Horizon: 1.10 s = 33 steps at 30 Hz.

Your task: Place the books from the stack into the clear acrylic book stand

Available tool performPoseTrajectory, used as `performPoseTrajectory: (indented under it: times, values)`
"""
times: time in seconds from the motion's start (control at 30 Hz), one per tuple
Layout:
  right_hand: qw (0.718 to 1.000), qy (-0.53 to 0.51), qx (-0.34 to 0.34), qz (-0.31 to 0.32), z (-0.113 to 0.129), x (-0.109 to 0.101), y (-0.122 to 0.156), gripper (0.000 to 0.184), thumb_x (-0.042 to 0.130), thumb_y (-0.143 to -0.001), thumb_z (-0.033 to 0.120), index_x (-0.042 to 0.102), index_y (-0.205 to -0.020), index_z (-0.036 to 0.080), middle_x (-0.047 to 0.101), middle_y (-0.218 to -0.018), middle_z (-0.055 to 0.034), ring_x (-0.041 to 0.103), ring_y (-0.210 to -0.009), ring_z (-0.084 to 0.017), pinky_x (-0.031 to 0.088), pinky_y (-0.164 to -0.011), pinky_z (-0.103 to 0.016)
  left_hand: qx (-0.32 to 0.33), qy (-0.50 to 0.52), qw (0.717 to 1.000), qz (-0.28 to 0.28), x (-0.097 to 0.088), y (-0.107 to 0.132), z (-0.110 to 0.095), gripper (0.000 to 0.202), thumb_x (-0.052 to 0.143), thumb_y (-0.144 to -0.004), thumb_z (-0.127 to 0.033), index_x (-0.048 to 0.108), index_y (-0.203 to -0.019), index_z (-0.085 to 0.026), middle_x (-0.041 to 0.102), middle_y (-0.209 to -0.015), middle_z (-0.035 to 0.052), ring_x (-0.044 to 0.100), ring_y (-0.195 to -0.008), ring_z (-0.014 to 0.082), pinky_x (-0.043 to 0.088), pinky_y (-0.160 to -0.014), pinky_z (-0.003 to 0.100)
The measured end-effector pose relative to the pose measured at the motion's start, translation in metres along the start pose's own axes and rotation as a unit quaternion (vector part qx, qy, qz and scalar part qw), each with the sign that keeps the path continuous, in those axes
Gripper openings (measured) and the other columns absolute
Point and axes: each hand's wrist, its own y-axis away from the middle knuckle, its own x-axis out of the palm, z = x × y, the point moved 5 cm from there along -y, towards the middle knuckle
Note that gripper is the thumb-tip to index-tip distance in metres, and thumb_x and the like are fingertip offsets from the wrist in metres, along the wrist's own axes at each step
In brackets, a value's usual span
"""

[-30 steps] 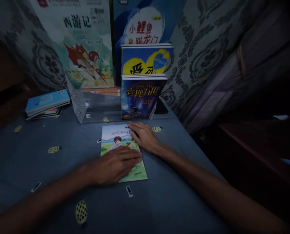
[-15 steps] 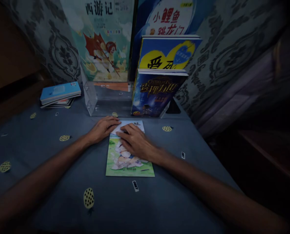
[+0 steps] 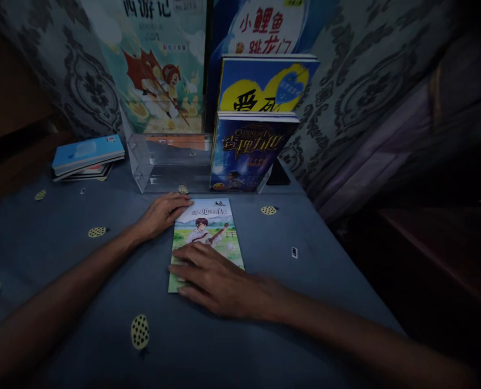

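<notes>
Stand (image 3: 171, 179) only part-filled; booklet (image 3: 203, 228) laid flat, touched by left hand (image 3: 164, 212) far, right hand (image 3: 216, 278) near; fingers loosely extended, nothing gripped.

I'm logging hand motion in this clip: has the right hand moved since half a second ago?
Yes: the right hand has moved away from the clear stand, down the picture, and now lies over the booklet's lower part.
</notes>
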Motion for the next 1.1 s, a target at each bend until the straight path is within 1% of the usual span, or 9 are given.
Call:
performPoseTrajectory:
  times: [0.1, 0.27, 0.37, 0.43, 0.53, 0.63, 0.73, 0.97, 1.1]
  values:
    - [0.998, 0.011, 0.047, -0.043, -0.032, -0.006, 0.005, 0.035, 0.045, -0.102, 0.029, 0.057, -0.131, 0.014, 0.056, -0.137, -0.0144, 0.047, -0.131, -0.024, 0.039, -0.112, -0.046, -0.001, -0.003, 1.000, 0.001, 0.001, 0.000, 0.000, 0.036, 0.044, -0.100, -0.037, 0.071, -0.115, -0.019, 0.069, -0.123, 0.0107, 0.065, -0.113, 0.0242, 0.051, -0.100, 0.043]
    - [0.977, 0.070, 0.163, -0.117, -0.106, -0.023, 0.021, 0.043, 0.039, -0.101, 0.033, 0.054, -0.138, 0.016, 0.052, -0.144, -0.0157, 0.046, -0.134, -0.031, 0.039, -0.111, -0.056, -0.019, -0.027, 0.999, 0.014, 0.003, 0.001, 0.004, 0.042, 0.039, -0.101, -0.043, 0.070, -0.117, -0.022, 0.069, -0.127, 0.0080, 0.064, -0.116, 0.0247, 0.051, -0.102, 0.043]
    - [0.966, 0.087, 0.207, -0.127, -0.131, -0.029, 0.028, 0.046, 0.037, -0.101, 0.034, 0.054, -0.139, 0.015, 0.053, -0.145, -0.0160, 0.048, -0.134, -0.031, 0.038, -0.112, -0.056, -0.029, -0.048, 0.998, 0.030, 0.005, 0.001, 0.004, 0.047, 0.034, -0.102, -0.046, 0.068, -0.122, -0.021, 0.066, -0.131, 0.0084, 0.060, -0.124, 0.0257, 0.046, -0.107, 0.045]
    - [0.963, 0.093, 0.220, -0.124, -0.136, -0.029, 0.030, 0.047, 0.035, -0.101, 0.033, 0.054, -0.140, 0.015, 0.053, -0.145, -0.0159, 0.048, -0.135, -0.030, 0.037, -0.113, -0.054, -0.032, -0.075, 0.995, 0.055, 0.007, 0.002, 0.001, 0.052, 0.029, -0.103, -0.047, 0.063, -0.130, -0.019, 0.061, -0.139, 0.0091, 0.052, -0.134, 0.0266, 0.037, -0.114, 0.049]
    - [0.963, 0.090, 0.218, -0.131, -0.137, -0.028, 0.031, 0.047, 0.036, -0.100, 0.031, 0.053, -0.140, 0.014, 0.054, -0.145, -0.0148, 0.048, -0.135, -0.028, 0.038, -0.113, -0.052, -0.036, -0.126, 0.984, 0.123, 0.013, 0.002, -0.008, 0.059, 0.023, -0.103, -0.050, 0.045, -0.147, -0.017, 0.043, -0.154, 0.0108, 0.032, -0.147, 0.0285, 0.018, -0.120, 0.056]
    - [0.963, 0.069, 0.212, -0.150, -0.139, -0.027, 0.031, 0.045, 0.037, -0.099, 0.028, 0.053, -0.140, 0.017, 0.057, -0.143, -0.0119, 0.050, -0.134, -0.026, 0.038, -0.113, -0.052, -0.029, -0.155, 0.969, 0.191, 0.021, 0.003, -0.022, 0.067, 0.019, -0.103, -0.056, 0.028, -0.155, -0.015, 0.025, -0.162, 0.0115, 0.019, -0.151, 0.0283, 0.007, -0.122, 0.054]
    - [0.963, 0.046, 0.211, -0.162, -0.141, -0.029, 0.033, 0.046, 0.037, -0.098, 0.024, 0.054, -0.139, 0.017, 0.058, -0.142, -0.0118, 0.050, -0.134, -0.025, 0.038, -0.114, -0.050, 0.003, -0.142, 0.963, 0.228, 0.032, 0.005, -0.044, 0.070, 0.015, -0.102, -0.059, 0.018, -0.158, -0.015, 0.015, -0.164, 0.0113, 0.011, -0.153, 0.0271, 0.004, -0.123, 0.050]
    - [0.961, 0.022, 0.220, -0.165, -0.139, -0.031, 0.034, 0.043, 0.037, -0.100, 0.029, 0.055, -0.139, 0.022, 0.059, -0.141, -0.0082, 0.051, -0.133, -0.025, 0.039, -0.113, -0.051, 0.124, -0.042, 0.958, 0.255, 0.056, 0.020, -0.119, 0.071, 0.028, -0.101, -0.059, 0.021, -0.157, -0.016, 0.020, -0.163, 0.0124, 0.012, -0.152, 0.0248, 0.004, -0.125, 0.046]
    - [0.961, 0.031, 0.220, -0.163, -0.135, -0.032, 0.032, 0.043, 0.039, -0.100, 0.033, 0.057, -0.137, 0.020, 0.059, -0.140, -0.0101, 0.051, -0.133, -0.026, 0.039, -0.113, -0.051, 0.173, -0.023, 0.947, 0.268, 0.059, 0.030, -0.144, 0.066, 0.035, -0.102, -0.052, 0.024, -0.156, -0.015, 0.024, -0.162, 0.0117, 0.015, -0.152, 0.0210, 0.003, -0.125, 0.041]
